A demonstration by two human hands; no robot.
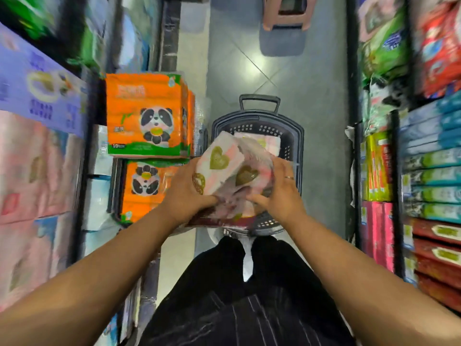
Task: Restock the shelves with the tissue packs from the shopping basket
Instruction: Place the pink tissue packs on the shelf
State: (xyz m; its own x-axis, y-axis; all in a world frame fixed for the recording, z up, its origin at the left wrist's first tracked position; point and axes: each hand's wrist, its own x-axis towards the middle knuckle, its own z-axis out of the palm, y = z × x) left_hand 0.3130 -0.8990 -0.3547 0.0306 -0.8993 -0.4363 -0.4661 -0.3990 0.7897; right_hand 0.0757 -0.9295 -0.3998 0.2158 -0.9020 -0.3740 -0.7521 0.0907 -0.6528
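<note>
A pink and white tissue pack [225, 166] with gold hearts, wrapped in clear plastic, is held above the dark grey shopping basket [294, 143] on the floor. My left hand [185, 193] grips the pack's left lower side. My right hand [277, 193], with a ring on one finger, grips its right side, fingers curled into the wrapping. More pink packs [270, 142] lie inside the basket, partly hidden by the held pack.
Orange panda tissue packs [147, 116] are stacked at the left, with a second stack [144, 188] below. Shelves of packs line both sides of the narrow aisle: pink and purple at the left [37, 158], green, red and blue at the right [434, 171]. A pink stool [287, 18] stands farther down the aisle.
</note>
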